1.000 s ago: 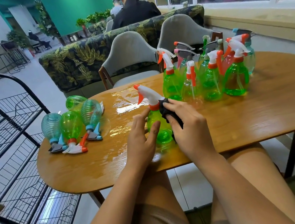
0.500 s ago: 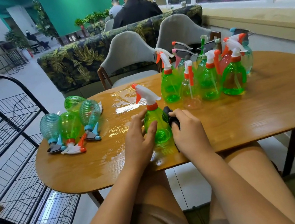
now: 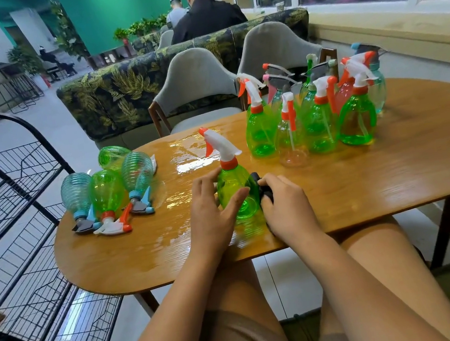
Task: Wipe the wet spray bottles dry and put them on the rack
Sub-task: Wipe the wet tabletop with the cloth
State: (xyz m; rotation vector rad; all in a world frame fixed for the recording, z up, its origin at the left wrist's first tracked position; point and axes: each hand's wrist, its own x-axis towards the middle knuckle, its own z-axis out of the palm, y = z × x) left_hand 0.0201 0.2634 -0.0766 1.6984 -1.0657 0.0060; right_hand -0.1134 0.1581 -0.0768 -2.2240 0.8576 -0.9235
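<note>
A green spray bottle [image 3: 232, 187] with a white and orange trigger head stands upright near the table's front edge. My left hand [image 3: 213, 217] holds its left side, thumb and fingers curled around the body. My right hand [image 3: 287, 210] grips a dark cloth [image 3: 260, 186] and presses it low against the bottle's right side. Several upright spray bottles [image 3: 314, 122] stand in a cluster at the back right. Several more bottles [image 3: 108, 192] lie on their sides at the table's left end. The black wire rack [image 3: 20, 234] stands left of the table.
The oval wooden table [image 3: 396, 171] has wet patches [image 3: 189, 161] across its left and middle. Two grey chairs [image 3: 195, 92] and a leaf-patterned sofa stand behind it. People sit further back. A window ledge runs along the right wall.
My right hand with the cloth has slid down the bottle's right side from near its shoulder to near its base. My left hand keeps its hold.
</note>
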